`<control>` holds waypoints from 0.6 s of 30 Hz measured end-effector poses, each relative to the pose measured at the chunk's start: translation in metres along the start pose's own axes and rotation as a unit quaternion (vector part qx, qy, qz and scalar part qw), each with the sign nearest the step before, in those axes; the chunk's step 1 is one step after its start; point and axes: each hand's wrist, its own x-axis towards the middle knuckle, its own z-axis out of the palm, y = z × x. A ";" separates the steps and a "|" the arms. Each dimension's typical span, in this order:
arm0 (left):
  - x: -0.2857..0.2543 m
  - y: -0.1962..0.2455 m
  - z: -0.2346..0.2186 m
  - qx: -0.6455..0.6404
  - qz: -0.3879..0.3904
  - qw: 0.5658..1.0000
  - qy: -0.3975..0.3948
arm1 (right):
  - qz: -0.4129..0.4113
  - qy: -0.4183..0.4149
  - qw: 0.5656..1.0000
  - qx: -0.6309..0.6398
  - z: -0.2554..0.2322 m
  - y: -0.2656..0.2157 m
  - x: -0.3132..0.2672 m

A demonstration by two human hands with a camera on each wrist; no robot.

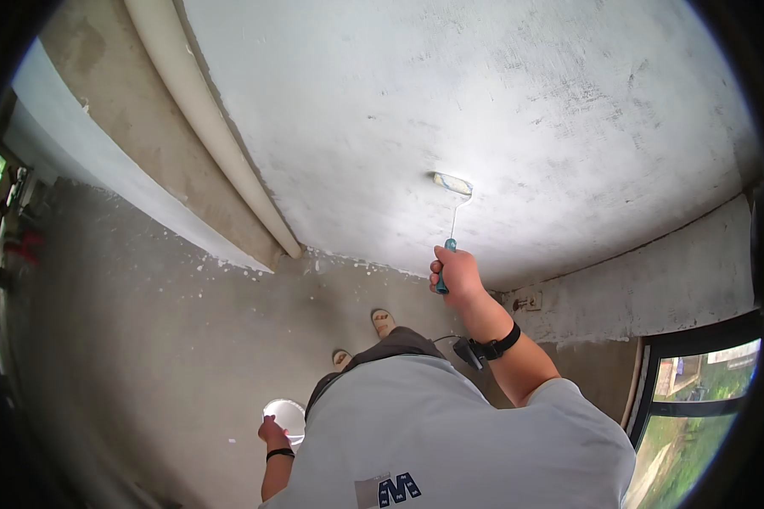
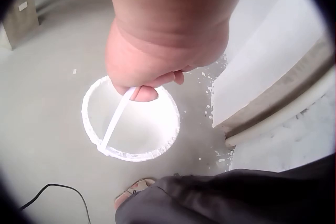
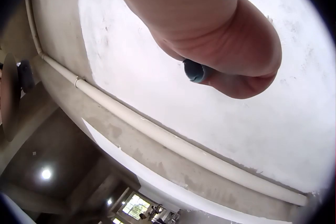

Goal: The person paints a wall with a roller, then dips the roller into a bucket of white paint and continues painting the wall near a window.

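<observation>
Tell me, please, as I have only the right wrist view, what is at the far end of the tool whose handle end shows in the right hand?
Observer: A thin rod leads from the teal handle in the right hand to a paint roller.
Operator: Thank you; could you say what the left hand is doing?
Observer: The left hand grips the white strap of a white bucket.
Operator: And what is low on the person's right, please?
Observer: A black-framed window, with greenery outside.
</observation>
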 end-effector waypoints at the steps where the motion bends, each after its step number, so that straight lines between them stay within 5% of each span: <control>1: 0.000 0.000 0.000 0.035 0.041 0.999 -0.003 | 0.000 -0.003 1.000 0.001 -0.001 0.000 0.000; 10: -0.008 0.023 0.019 0.029 0.009 0.999 0.018 | 0.050 -0.035 0.994 0.092 -0.016 -0.031 -0.016; 18: -0.007 0.049 0.029 0.003 0.076 0.997 0.009 | 0.098 -0.055 0.984 0.139 -0.029 -0.025 0.008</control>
